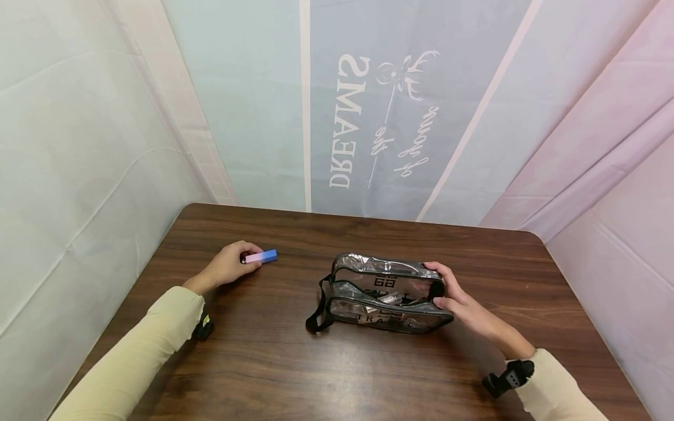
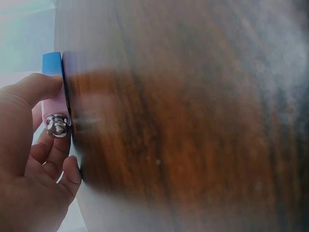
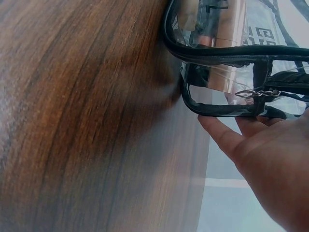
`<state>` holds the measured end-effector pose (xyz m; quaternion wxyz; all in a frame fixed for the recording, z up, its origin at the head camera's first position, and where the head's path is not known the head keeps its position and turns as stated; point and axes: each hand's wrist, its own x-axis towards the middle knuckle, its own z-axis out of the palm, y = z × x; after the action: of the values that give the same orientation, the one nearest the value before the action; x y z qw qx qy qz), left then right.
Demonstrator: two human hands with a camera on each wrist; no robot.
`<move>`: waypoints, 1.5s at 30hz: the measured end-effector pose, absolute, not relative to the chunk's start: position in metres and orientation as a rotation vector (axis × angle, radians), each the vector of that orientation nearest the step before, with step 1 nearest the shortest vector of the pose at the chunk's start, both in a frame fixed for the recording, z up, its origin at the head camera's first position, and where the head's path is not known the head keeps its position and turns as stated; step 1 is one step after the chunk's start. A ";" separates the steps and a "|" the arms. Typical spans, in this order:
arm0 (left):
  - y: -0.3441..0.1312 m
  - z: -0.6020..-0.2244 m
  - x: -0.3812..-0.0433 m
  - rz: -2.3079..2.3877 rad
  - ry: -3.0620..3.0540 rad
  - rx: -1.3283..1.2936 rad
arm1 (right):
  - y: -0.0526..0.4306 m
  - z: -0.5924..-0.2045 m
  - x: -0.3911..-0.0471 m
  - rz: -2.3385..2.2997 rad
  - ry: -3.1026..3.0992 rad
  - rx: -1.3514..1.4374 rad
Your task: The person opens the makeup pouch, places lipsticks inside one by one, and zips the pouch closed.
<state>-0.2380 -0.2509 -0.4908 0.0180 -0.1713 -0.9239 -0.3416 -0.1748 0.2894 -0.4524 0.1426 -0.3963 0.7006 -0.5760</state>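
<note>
On the left side of the table my left hand pinches a small square tube that fades from pink to blue. The left wrist view shows a shiny silver knob at the tube's pink end, with the thumb across its side. To the right, a clear toiletry bag with black trim and dark lettering stands with its top unzipped. My right hand holds the bag's right end, thumb on the near side and fingers at the back. Inside lie several small items, partly hidden by the plastic and its reflections.
The brown wooden table has a back edge against a printed curtain. A black strap loops from the bag's left end onto the table. Pale cloth walls stand at both sides.
</note>
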 end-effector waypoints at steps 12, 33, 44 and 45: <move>-0.251 -0.488 -0.237 -1.068 -2.862 -0.538 | 0.290 -0.453 -0.175 -1.661 2.014 -1.134; -0.259 -0.464 -0.227 -1.044 -2.863 -0.613 | 0.291 -0.451 -0.175 -1.647 2.033 -1.130; -0.262 -0.439 -0.215 -0.998 -2.837 -0.703 | 0.291 -0.451 -0.175 -1.660 2.015 -1.126; -0.263 -0.437 -0.214 -1.000 -2.833 -0.706 | 0.292 -0.452 -0.175 -1.660 2.015 -1.122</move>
<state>-0.2144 -0.2627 -0.4367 0.0278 -0.2287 -0.9176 -0.3239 -0.1753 0.2916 -0.4515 0.1494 -0.3906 0.7012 -0.5775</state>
